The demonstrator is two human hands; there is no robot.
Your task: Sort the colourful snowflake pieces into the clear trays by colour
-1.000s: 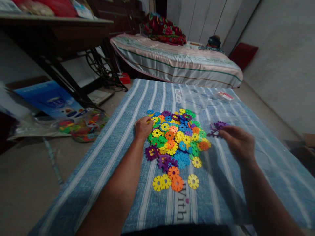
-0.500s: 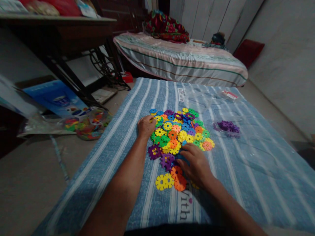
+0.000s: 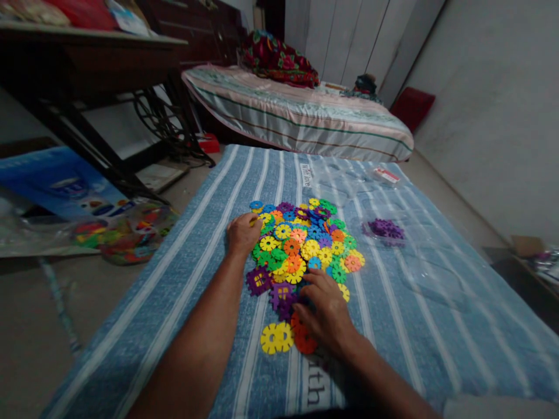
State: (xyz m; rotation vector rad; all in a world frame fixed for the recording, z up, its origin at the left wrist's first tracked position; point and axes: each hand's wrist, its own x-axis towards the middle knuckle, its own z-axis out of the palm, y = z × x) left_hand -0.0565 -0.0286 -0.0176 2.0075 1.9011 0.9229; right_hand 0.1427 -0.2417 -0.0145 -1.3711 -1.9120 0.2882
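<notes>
A pile of notched plastic disc pieces (image 3: 283,231) in yellow, green, orange, blue and purple lies on the striped cloth. My left hand (image 3: 243,234) is closed at the pile's left edge, with a bit of a yellow disc showing at its fingertips. My right hand (image 3: 325,299) reaches over the near side, fingers apart and curved above the pieces; its thumb is by a purple square piece (image 3: 282,294). Below it the orange discs (image 3: 303,334) are partly covered. Joined yellow discs (image 3: 277,337) lie to their left. Another purple square piece (image 3: 258,280) lies farther left.
To the right, a clear plastic container (image 3: 386,231) holds purple pieces. Clear plastic lids or trays (image 3: 432,276) lie around it. A bed (image 3: 297,122) stands beyond the table, and a sewing-machine stand (image 3: 161,116) at the left. A bag of colourful pieces (image 3: 135,233) is on the floor.
The whole view has shifted, so the scene sits farther left and slightly lower. My right hand has drawn a little left and nearer over the pile, uncovering green and yellow discs. My left hand stays put.
</notes>
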